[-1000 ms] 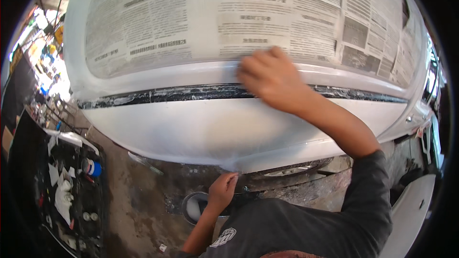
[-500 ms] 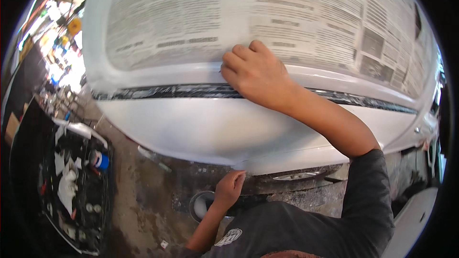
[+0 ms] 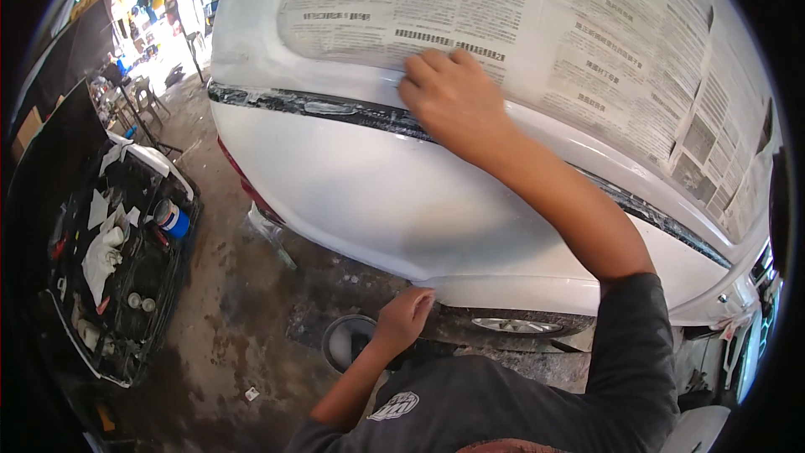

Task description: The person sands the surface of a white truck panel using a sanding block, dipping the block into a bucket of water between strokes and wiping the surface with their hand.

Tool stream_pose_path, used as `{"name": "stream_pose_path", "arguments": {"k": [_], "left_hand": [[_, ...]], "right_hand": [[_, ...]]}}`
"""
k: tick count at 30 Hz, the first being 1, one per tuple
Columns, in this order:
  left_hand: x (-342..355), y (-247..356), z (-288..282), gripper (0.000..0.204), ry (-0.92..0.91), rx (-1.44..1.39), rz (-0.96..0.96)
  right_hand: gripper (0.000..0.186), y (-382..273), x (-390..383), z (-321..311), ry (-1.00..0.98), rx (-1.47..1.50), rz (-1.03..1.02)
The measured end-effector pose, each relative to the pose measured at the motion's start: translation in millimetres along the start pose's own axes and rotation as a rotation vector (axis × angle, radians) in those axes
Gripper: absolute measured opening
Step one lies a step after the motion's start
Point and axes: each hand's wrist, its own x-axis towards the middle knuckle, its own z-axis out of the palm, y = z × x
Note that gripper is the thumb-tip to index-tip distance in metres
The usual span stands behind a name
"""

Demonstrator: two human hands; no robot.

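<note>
A white car body (image 3: 352,176) lies in front of me, its window covered by newspaper (image 3: 625,59). Below the window runs a black trim strip (image 3: 319,107) smeared with white residue. My right hand (image 3: 453,101) is closed, fingers bent down on the white frame along the newspaper's lower edge; whatever is under the fingers is hidden. Low down, my left hand (image 3: 404,319) is curled closed beside the lip of the wheel arch; its palm side is hidden, so I cannot make out anything in it.
A bucket (image 3: 340,344) with pale liquid stands on the wet floor below my left hand, near the car's wheel (image 3: 516,325). At left, a black car part (image 3: 138,331) carries rags (image 3: 101,260) and a blue-and-white can (image 3: 172,220). Stools (image 3: 149,96) stand farther back.
My view has shifted and turned, bringing more of the car's rear and the floor into sight. My right hand remains at the newspaper's lower edge; my left stays closed by the wheel arch.
</note>
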Motion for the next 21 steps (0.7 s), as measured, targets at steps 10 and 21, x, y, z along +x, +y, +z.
{"name": "stream_pose_path", "arguments": {"k": [10,21], "left_hand": [[-20.3,-25.6,-28.9,0.018,0.043,-0.027,-0.077],[50.6,18.8,-44.4,0.029,0.094,0.083,0.262]], "right_hand": [[0.007,-13.7,34.7,18.5,0.013,0.039,-0.033],[0.006,4.7,-11.0,-21.4,-0.067,-0.023,0.037]]}}
